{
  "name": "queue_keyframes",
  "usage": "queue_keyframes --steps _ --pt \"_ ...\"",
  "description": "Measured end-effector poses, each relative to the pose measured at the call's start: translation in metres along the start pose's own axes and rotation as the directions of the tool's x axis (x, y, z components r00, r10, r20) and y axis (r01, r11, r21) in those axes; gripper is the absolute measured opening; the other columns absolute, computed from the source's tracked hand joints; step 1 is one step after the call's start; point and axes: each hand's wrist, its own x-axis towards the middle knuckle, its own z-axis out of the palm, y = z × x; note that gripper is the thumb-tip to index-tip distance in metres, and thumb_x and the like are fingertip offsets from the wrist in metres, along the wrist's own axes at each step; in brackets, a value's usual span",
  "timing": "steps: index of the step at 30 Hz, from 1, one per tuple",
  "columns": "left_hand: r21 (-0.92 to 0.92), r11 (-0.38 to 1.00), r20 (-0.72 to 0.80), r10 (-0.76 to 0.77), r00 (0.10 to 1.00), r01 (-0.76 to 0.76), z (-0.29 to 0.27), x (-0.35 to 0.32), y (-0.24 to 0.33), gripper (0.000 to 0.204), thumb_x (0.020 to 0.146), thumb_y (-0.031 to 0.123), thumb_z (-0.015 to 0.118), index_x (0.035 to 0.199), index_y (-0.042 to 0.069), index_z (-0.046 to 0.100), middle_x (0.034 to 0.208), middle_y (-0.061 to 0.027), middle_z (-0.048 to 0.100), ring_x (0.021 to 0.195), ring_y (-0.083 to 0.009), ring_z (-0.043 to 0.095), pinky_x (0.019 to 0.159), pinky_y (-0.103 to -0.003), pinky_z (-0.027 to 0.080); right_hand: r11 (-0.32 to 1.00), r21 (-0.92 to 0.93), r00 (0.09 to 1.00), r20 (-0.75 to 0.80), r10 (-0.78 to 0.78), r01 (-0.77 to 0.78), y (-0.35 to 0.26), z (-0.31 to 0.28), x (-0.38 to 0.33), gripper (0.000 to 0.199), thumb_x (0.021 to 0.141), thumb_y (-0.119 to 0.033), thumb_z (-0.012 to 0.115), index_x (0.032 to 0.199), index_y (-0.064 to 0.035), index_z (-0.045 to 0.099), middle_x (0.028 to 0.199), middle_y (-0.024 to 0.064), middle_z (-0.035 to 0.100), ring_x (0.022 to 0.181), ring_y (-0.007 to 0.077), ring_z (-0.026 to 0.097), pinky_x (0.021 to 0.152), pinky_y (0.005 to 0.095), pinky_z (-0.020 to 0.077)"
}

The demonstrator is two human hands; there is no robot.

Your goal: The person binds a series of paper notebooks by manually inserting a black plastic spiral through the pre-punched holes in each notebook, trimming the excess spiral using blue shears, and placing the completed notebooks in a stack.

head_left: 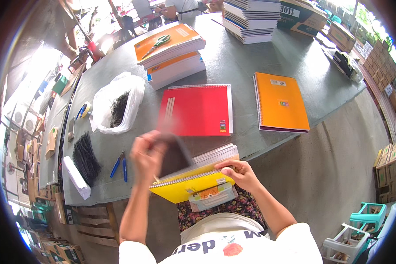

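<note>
Yellow spiral-bound notebook [193, 182], one, rests on the lap; right hand [241, 172] fingers grip its edge, raised left hand [147, 155] fingers clasp one dark blurred sheet [175, 155].

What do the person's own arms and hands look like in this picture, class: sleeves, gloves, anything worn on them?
Both forearms come up from the lower edge and are bare. The left hand and right hand wear no gloves, and no watch or bracelet shows. Short white sleeves of a T-shirt cover the upper arms. The left hand is motion-blurred, so small details such as rings cannot be made out.
</note>
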Motion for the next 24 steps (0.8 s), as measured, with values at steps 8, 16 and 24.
queue_keyframes --steps 8,16,24 --pt "0.565 0.788 0.065 0.252 0.965 -0.244 -0.014 0.017 -0.036 0.043 0.062 -0.007 0.051 0.099 0.009 0.068 0.106 -0.0123 0.061 0.105 -0.0288 0.053 0.092 -0.041 0.040 0.964 0.259 0.998 -0.005 -0.066 0.065 0.009 0.000 -0.002 0.019 0.086 0.001 0.061 0.104 -0.0019 0.064 0.103 0.0062 0.065 0.094 0.0090 0.059 0.083 0.0239 0.0478" --pt "-0.073 0.846 0.551 0.475 0.686 -0.528 0.089 -0.048 0.072 0.011 0.079 0.011 0.061 0.083 0.001 0.062 0.077 -0.0133 0.060 0.081 -0.0315 0.057 0.078 -0.039 0.047 0.966 -0.239 0.995 -0.060 0.085 -0.097 0.019 -0.009 -0.016 0.009 0.087 0.005 0.054 0.084 -0.0001 0.060 0.081 -0.0039 0.061 0.078 0.0034 0.053 0.069 0.0211 0.0458" --pt "-0.038 0.893 0.632 0.369 0.681 -0.449 0.077 -0.048 0.067 0.016 0.071 0.002 0.060 0.087 0.000 0.061 0.089 -0.0135 0.060 0.089 -0.0310 0.056 0.082 -0.037 0.046 0.792 -0.609 0.997 -0.073 0.005 -0.048 0.002 0.003 -0.023 0.008 0.085 -0.007 0.060 0.085 0.0004 0.058 0.073 0.0158 0.062 0.065 0.0230 0.061 0.061 0.0320 0.0468"
